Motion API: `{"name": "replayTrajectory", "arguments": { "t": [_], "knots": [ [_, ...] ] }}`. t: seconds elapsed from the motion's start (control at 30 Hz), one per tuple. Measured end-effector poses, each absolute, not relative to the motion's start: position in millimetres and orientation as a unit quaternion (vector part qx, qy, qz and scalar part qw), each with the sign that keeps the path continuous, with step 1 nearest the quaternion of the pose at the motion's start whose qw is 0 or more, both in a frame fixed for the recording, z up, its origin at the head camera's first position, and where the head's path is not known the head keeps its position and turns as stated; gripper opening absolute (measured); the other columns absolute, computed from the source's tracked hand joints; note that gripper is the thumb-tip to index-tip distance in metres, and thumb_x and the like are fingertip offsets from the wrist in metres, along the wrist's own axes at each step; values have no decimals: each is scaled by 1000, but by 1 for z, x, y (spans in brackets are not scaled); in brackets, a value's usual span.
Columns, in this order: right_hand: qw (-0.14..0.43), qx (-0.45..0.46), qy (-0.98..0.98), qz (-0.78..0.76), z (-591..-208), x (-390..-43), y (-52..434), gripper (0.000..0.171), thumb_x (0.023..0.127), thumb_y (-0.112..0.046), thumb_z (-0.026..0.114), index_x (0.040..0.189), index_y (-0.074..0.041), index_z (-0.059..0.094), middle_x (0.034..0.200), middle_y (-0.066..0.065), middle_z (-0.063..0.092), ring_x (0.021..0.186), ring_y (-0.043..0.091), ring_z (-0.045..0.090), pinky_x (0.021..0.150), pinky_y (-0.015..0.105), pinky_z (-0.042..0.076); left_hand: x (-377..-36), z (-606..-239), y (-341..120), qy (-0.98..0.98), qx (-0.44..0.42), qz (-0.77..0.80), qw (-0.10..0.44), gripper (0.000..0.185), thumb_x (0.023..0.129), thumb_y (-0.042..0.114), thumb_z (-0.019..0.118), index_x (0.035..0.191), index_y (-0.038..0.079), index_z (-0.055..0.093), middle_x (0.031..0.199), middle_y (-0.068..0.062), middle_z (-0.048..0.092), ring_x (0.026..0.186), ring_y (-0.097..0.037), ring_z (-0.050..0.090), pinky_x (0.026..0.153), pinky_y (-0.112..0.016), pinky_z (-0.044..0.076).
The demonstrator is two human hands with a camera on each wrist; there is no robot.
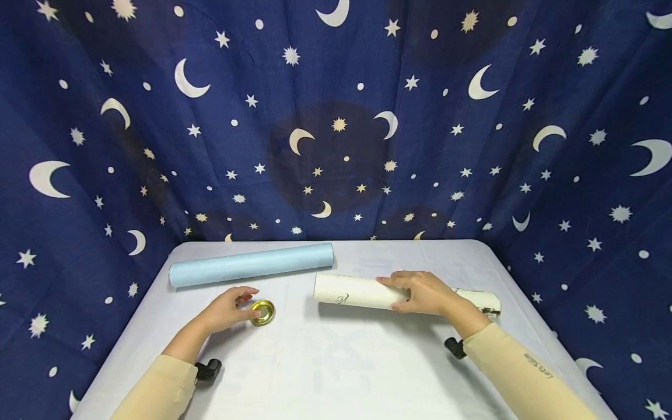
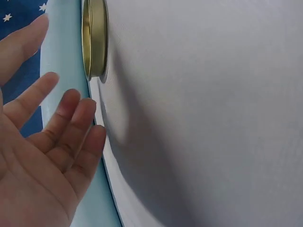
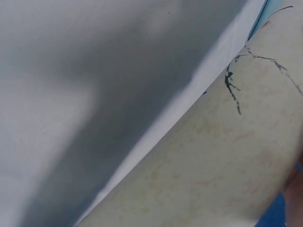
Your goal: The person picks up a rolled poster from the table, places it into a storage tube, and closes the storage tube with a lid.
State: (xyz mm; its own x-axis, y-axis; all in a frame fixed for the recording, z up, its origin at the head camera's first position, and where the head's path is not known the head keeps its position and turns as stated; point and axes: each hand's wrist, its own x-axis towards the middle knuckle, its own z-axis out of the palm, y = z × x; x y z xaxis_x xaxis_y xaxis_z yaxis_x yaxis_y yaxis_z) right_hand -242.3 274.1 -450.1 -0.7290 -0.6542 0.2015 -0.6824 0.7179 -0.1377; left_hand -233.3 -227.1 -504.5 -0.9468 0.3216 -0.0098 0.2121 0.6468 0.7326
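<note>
Nearest, beige sleeves (image 1: 163,385) reached over the white tabletop (image 1: 336,361). The left hand (image 1: 228,310) had a released grip, fingers loosely spread; the gold ring (image 2: 98,40) was just beside it, a gap showing in the left wrist view. The right hand's (image 1: 420,293) grip clasped the cream roll (image 1: 346,289) around its middle, thumb on the near side. Farther back lay the light blue roll (image 1: 252,265), before a starry curtain (image 1: 336,87).

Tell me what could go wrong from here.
The cream roll, gripped only by the right hand, could tip: its left end juts well past the grip. That end might bump the nearby blue roll. The left hand might knock the gold ring close to it.
</note>
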Motion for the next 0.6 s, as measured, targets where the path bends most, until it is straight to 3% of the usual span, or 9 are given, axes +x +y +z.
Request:
{"name": "replayTrajectory", "arguments": {
  "t": [0.2,0.4,0.6],
  "knots": [
    [67,363,-924,104,-449,-242,274,67,80,-47,80,141,-29,59,128,9,67,112,30,66,92,50,53,-232,-503,-223,917,154,360,82,67,79,26,87,134,0,59,123,-21,61,115,-36,58,99,-56,46],
    [67,360,-925,105,-451,-242,274,67,80,-46,80,141,-30,59,128,10,67,111,31,66,91,51,54,-230,-505,-218,938,132,306,94,78,73,33,90,138,7,57,114,-14,58,103,-27,57,90,-52,49],
    [67,360,-925,104,-452,-243,275,67,80,-46,80,142,-30,59,127,10,67,111,31,66,91,51,54,-230,-503,-213,945,126,286,98,84,70,36,92,140,8,55,111,-13,58,99,-26,57,86,-52,51]
  ]
}}
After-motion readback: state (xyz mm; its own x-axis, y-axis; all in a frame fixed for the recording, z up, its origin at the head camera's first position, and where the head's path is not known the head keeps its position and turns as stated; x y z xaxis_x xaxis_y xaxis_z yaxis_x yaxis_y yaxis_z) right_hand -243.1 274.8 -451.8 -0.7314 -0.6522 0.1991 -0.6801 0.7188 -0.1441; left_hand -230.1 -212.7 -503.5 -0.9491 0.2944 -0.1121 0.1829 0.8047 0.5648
